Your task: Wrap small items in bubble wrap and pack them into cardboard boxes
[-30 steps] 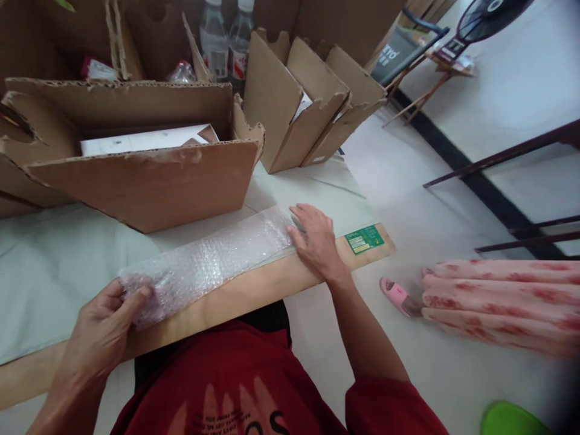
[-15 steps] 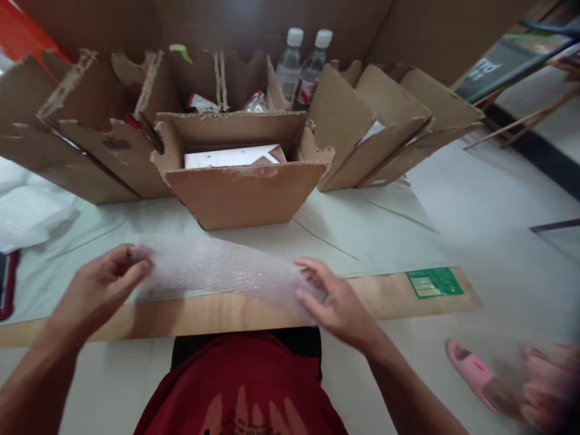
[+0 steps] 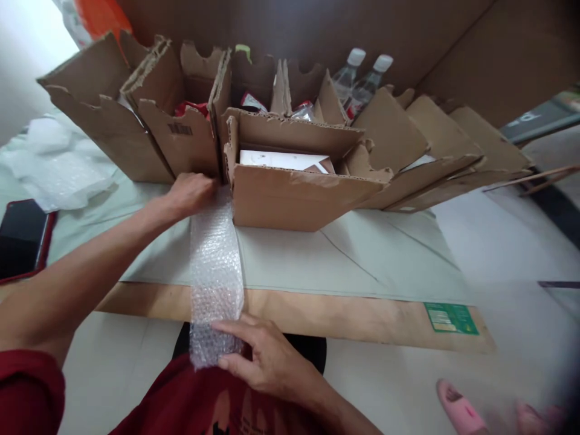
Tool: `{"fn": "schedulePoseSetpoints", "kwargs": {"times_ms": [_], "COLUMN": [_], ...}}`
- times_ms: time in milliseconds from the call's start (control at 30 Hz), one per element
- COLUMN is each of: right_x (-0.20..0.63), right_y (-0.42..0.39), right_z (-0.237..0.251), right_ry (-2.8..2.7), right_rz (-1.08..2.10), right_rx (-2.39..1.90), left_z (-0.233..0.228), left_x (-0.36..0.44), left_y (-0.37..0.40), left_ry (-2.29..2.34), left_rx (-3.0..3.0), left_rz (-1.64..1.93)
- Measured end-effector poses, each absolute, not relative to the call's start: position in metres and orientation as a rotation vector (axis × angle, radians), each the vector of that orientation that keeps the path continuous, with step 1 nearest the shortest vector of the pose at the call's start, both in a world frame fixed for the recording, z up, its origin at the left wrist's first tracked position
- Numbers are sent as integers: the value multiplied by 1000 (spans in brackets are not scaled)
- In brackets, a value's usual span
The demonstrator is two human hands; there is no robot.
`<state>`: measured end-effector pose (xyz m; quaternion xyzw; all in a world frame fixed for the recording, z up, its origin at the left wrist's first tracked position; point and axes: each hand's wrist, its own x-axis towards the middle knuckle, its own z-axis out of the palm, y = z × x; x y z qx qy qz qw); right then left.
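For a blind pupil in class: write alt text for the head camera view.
Two bare hands stretch a strip of clear bubble wrap across a plywood-edged table: left hand by the torn brown cardboard boxes, right hand at the near end.

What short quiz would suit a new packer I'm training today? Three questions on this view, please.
1. True or false: the bubble wrap strip lies crosswise to the table's wooden edge.
2. Which hand holds the strip's near end? A) left hand B) right hand C) neither
3. What dark flat thing lies at the table's far left?

Key
1. True: it runs from the cardboard boxes out past the wooden edge.
2. B: the right hand pinches the near end, while the left hand presses the far end by the boxes.
3. A phone in a red case.
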<state>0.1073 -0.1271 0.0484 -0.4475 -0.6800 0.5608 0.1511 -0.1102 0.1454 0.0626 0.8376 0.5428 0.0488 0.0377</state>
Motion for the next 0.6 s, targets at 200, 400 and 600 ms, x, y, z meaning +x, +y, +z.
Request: {"fn": "schedulePoseSetpoints", "kwargs": {"times_ms": [200,400,600], "right_x": [107,101,96], "right_y": [-127,-119,-120], "right_z": [41,37,33], "right_ry": [-1769,-1294,-686], "right_rz": [1799,2175,2312], "right_rx": [-1116,-978,-727], "left_z": [47,59,61], "left_x": [-135,-186,-209], "left_y": [75,-51,-107], "left_ry": [1740,1082,1066], "left_rx": [2506,2159,1997], "left_rz": [470,574,431]}}
